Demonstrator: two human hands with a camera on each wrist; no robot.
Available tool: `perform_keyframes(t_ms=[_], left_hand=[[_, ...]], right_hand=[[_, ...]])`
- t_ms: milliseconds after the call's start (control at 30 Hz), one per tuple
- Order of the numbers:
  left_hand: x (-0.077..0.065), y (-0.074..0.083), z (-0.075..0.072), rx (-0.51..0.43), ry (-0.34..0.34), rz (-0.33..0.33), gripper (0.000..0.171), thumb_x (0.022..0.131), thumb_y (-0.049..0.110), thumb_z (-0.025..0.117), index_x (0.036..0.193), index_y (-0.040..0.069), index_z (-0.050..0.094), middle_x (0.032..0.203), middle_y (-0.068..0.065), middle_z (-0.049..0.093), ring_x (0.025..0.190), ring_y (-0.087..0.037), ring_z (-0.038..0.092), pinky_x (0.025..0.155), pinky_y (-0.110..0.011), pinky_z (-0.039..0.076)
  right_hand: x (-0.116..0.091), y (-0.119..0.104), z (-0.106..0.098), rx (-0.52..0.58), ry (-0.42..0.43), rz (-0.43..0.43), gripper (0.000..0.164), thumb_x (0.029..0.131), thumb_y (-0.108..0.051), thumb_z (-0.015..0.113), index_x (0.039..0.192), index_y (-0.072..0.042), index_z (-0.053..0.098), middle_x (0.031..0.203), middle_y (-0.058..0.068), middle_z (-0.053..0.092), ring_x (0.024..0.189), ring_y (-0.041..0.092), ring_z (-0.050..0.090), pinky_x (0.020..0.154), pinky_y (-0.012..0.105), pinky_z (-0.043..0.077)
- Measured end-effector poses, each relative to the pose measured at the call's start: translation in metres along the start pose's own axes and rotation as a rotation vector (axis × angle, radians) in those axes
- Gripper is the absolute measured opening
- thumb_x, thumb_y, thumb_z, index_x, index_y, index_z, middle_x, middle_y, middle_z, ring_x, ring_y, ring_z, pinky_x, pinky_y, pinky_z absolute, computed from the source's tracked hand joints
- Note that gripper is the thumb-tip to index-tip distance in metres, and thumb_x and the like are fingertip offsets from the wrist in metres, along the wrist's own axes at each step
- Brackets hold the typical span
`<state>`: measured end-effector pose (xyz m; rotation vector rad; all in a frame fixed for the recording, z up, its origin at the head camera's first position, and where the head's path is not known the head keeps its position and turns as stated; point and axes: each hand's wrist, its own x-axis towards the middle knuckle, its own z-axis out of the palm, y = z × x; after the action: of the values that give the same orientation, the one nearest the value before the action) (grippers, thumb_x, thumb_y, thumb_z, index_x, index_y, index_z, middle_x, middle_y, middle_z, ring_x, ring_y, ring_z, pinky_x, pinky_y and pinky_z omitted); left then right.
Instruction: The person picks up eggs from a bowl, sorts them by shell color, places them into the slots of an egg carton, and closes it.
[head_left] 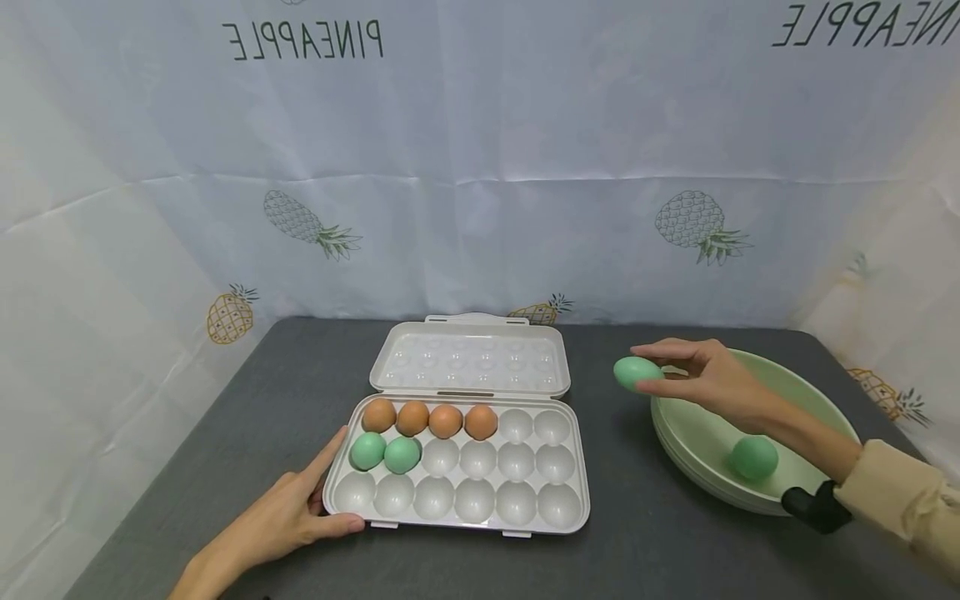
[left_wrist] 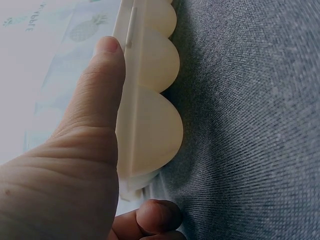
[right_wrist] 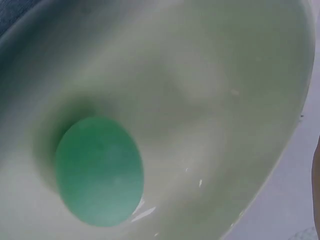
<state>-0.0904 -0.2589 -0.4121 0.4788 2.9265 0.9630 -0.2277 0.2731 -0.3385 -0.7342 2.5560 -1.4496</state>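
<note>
My right hand (head_left: 708, 383) pinches a green egg (head_left: 634, 372) between thumb and fingers, over the left rim of a pale green bowl (head_left: 806, 400). Another green egg (right_wrist: 100, 172) lies inside that bowl. An egg carton (head_left: 581, 500) lies with its lid (head_left: 470, 357) folded back. Its back row has brown eggs (head_left: 446, 421) in several cups from the left, and two green eggs (head_left: 402, 455) sit at the left of the middle row. With my left hand (head_left: 281, 512) I grip the carton's front left corner, thumb (left_wrist: 97, 95) along the front rim.
The dark grey tabletop (head_left: 607, 558) runs back to a pale curtain (head_left: 480, 242) printed with pineapples. Between carton and bowl lies a strip of tabletop. The bowl stands near the table's right side.
</note>
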Motion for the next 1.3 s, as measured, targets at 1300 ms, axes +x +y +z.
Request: perform_keyframes(t_ms=[1300], left_hand=[[0.001, 0.002, -0.001, -0.009, -0.005, -0.009, 0.114, 0.081, 0.045, 0.085, 0.164, 0.006, 0.017, 0.065, 0.020, 0.037, 0.058, 0.008, 0.036, 0.058, -0.019, 0.036]], right_hand=[[0.053, -0.043, 0.125, 0.327, -0.051, -0.113, 0.048, 0.079, -0.004, 0.085, 0.125, -0.001, 0.071, 0.120, 0.009, 0.069, 0.107, 0.009, 0.068, 0.091, 0.027, 0.058]])
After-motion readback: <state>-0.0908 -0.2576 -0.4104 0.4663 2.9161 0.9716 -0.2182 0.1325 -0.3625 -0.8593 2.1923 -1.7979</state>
